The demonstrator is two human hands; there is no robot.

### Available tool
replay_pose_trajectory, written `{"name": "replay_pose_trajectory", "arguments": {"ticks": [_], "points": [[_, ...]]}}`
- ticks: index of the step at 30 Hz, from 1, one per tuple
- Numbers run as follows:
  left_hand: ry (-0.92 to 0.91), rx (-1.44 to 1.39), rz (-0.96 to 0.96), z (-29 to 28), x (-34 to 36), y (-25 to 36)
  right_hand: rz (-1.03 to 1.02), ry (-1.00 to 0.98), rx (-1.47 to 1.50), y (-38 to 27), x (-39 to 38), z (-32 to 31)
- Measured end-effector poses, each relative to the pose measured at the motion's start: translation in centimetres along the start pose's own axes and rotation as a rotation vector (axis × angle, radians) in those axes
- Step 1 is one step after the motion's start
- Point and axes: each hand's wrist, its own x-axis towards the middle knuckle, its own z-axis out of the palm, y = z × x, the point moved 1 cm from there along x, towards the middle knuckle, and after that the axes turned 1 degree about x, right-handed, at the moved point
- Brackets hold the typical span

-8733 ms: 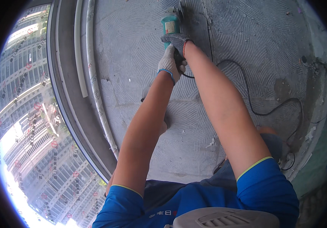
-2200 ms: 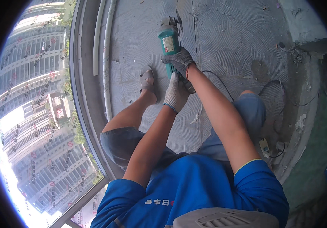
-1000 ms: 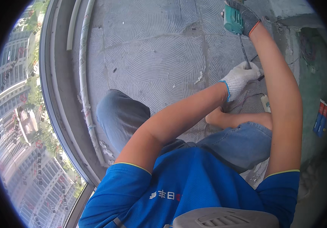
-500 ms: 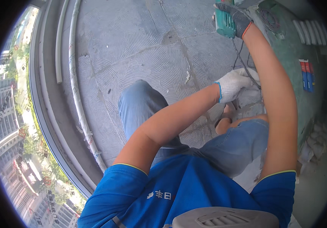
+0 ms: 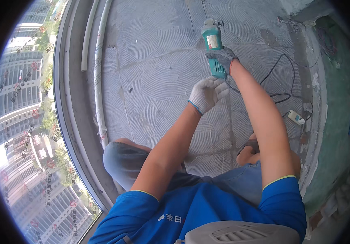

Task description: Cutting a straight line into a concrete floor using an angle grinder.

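Gripping the teal plastic angle grinder (image 5: pixel 212 46) by its rear handle, the grey-gloved right hand (image 5: pixel 222 58) is closed tightly; the white-gloved left hand (image 5: pixel 207 93), loosely curled and empty, is held just below it.

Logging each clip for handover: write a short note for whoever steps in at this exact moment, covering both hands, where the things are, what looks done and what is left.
Right hand, in a grey work glove, has its grip closed around the teal handheld angle grinder, tool head down at the grooved grey concrete floor.
Left hand, in a white knit glove, hovers just below the grinder's rear, fingers curled, holding nothing clearly.
The black power cord trails right to a white plug socket on the floor.
White pipes lie along the window edge.
Finished or remaining floor work cannot be told apart.
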Motion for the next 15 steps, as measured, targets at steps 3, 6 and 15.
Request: {"name": "replay_pose_trajectory", "arguments": {"ticks": [3,6,15], "points": [[0.332,0.168,0.002,0.9,0.9,1.6,0.035,-0.032,0.064,2.9,4.3,1.8],[0.419,0.325,0.062,-2.0,1.3,4.6,-0.018,-0.071,-0.011,2.7,5.8,6.8],[0.594,0.296,0.228,-5.3,5.6,7.7,0.051,-0.117,-0.019,3.9,12.2,10.4]]}}
